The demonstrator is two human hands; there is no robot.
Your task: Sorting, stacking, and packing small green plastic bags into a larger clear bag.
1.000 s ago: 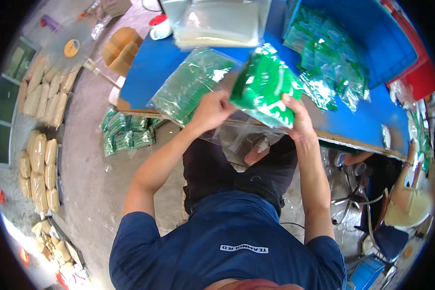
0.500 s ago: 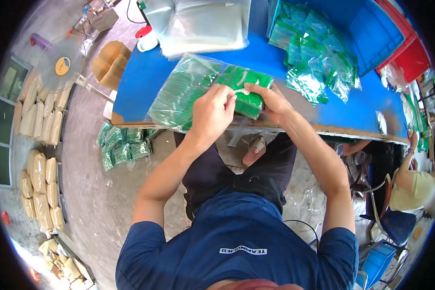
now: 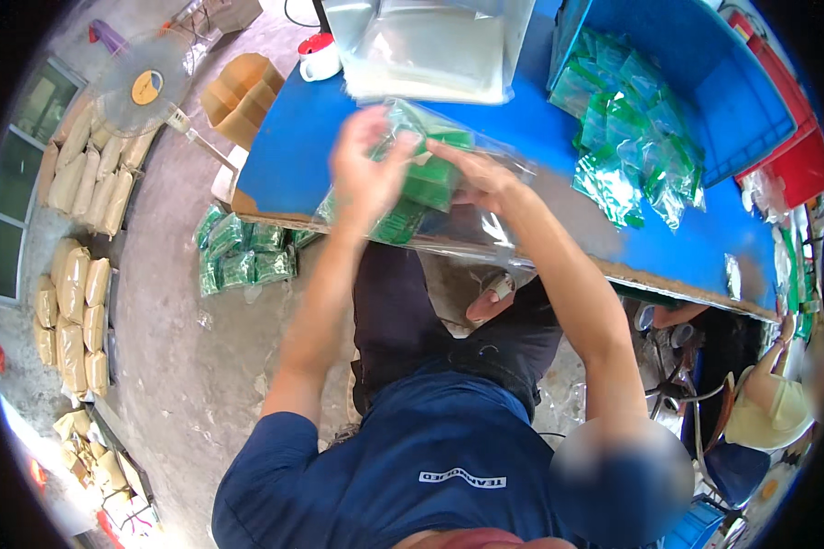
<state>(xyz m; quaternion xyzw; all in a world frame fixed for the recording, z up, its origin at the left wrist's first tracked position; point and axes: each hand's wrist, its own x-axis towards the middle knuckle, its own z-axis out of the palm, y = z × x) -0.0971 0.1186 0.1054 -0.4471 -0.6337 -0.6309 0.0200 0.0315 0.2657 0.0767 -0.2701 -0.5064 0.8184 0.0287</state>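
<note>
Head view looks down past a dark blue shirt [image 3: 430, 457] to both forearms reaching up to the near edge of a blue table [image 3: 302, 146]. Left hand [image 3: 368, 165] has its fingers curled round the left side of a clear plastic bag [image 3: 430, 197] full of small green packets, and right hand [image 3: 481, 178] pinches the bag's right side with fingers closed on it; the bag lies on the table edge between them, blurred by motion. On the floor to the near left, just under the table edge, sits a heap of filled green bags [image 3: 243, 256], and further left lie rows of tan sacks [image 3: 73, 284]. To the right on the table, loose green packets [image 3: 627, 137] spill from a blue crate [image 3: 732, 101]. Beyond the hands lies a stack of empty clear bags [image 3: 430, 50], with a white mug [image 3: 320, 59] at its left.
</note>
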